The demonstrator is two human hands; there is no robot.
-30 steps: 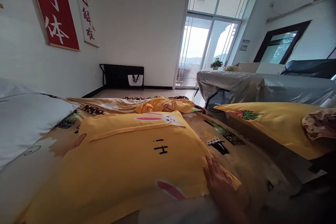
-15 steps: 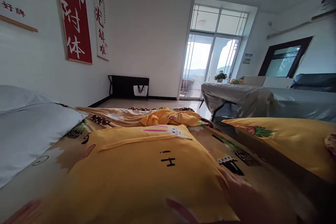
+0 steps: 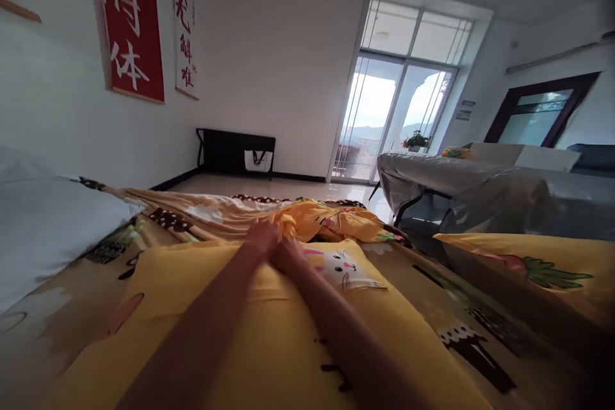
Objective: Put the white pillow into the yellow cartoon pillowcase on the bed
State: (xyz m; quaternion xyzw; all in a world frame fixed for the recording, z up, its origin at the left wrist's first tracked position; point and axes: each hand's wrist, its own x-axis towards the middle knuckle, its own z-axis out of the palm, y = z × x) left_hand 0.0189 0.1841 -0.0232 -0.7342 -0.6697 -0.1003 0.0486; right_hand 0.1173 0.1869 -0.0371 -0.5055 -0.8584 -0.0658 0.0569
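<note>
Both arms reach forward over a yellow pillow (image 3: 250,333) that lies on the bed (image 3: 72,295), and the two hands meet at its far edge. The left hand (image 3: 262,237) and the right hand (image 3: 287,256) touch each other there, fingers curled down on the pillowcase's folded end flap — each grip looks closed on that yellow cloth, though blur hides the fingertips. A white rabbit face (image 3: 343,266) is printed on the flap just right of the right hand.

Just beyond the hands lies a crumpled yellow cloth (image 3: 336,224) on the patterned bedsheet (image 3: 202,218). A white pillow (image 3: 43,230) lies well to the left, near the wall. To the right a second yellow pillow (image 3: 542,269) with a carrot print sits apart from the first, a strip of sheet between them. Past the bed's foot the floor (image 3: 269,186) lies open up to the glass door (image 3: 389,118) — a covered worktop (image 3: 456,179) stands at right.
</note>
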